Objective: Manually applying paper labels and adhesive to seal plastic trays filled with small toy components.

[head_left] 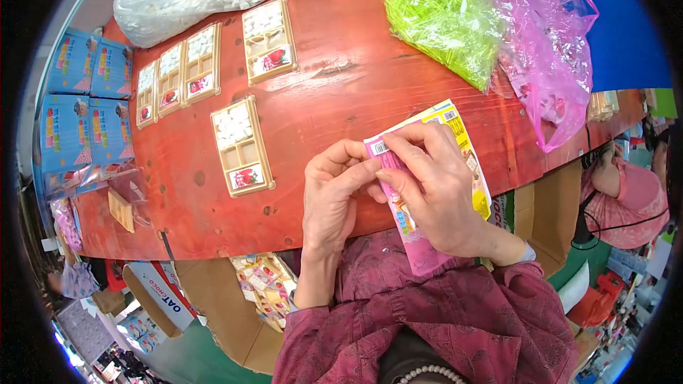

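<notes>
At the red table (327,110), left hand (331,195) and right hand (442,195) pinch one pink packet (408,233), its long axis running upper left to lower right; five trays (240,156) lie leftward.

Blue boxes (65,131), far left
</notes>
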`<state>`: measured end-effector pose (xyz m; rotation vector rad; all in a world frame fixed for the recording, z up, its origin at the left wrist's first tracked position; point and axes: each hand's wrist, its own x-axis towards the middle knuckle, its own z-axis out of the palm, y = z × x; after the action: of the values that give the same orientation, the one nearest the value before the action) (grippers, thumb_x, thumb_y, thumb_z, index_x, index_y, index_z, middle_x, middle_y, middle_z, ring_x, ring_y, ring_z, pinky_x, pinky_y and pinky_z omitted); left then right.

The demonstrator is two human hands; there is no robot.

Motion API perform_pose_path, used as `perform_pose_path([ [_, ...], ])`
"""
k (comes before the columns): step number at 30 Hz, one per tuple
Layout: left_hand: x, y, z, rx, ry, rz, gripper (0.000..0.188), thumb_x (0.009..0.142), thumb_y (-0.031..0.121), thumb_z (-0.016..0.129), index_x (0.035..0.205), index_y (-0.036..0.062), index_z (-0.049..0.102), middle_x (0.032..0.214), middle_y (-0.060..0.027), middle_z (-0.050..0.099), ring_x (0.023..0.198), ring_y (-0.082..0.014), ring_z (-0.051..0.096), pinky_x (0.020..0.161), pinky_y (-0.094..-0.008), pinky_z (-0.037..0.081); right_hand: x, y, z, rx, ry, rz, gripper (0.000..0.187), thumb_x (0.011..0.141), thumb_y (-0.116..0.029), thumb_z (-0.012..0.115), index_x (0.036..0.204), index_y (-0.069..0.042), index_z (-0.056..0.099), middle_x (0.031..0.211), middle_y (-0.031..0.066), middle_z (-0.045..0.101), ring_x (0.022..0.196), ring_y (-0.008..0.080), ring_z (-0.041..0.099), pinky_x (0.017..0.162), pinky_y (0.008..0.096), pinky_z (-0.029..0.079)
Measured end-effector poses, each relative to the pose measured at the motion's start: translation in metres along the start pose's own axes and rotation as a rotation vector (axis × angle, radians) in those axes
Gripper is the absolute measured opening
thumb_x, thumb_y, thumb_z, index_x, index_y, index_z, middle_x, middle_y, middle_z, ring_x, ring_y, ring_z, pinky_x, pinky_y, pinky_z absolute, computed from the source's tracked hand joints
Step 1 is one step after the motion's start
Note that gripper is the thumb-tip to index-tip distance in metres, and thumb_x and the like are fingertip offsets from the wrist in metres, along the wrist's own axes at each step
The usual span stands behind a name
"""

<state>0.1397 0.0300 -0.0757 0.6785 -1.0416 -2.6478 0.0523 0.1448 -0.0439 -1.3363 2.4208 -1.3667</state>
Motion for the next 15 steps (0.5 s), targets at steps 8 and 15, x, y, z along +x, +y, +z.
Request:
perform_pose_path([
  [8, -0.007, -0.005, 0.012, 0.071, 0.023, 0.091, 0.011, 0.083, -0.007, 0.054, 0.092, -0.0087, 0.06, 0.085, -0.013, 0.063, 0.073, -0.0194, 0.065, 0.068, -0.0279, 0.058, 0.001, 0.001, -0.015, -0.047, -0.019, -0.012, 0.025, 0.063, -0.002, 0.07, 0.088, 0.0, 0.065, 0.08, 0.0071, 0.054, 0.073, 0.0221, 0.053, 0.063, 0.0324, 0.044],
  [15, -0.019, -0.007, 0.027, 0.225, -0.033, 0.212, 0.013, 0.085, -0.008, 0.051, 0.093, -0.0101, 0.06, 0.092, -0.0138, 0.061, 0.081, -0.0182, 0.063, 0.071, -0.0277, 0.057, -0.004, -0.007, -0.025, -0.166, -0.007, -0.08, 0.024, 0.064, -0.002, 0.069, 0.087, 0.0, 0.064, 0.077, 0.0068, 0.053, 0.07, 0.0221, 0.052, 0.059, 0.0329, 0.042],
])
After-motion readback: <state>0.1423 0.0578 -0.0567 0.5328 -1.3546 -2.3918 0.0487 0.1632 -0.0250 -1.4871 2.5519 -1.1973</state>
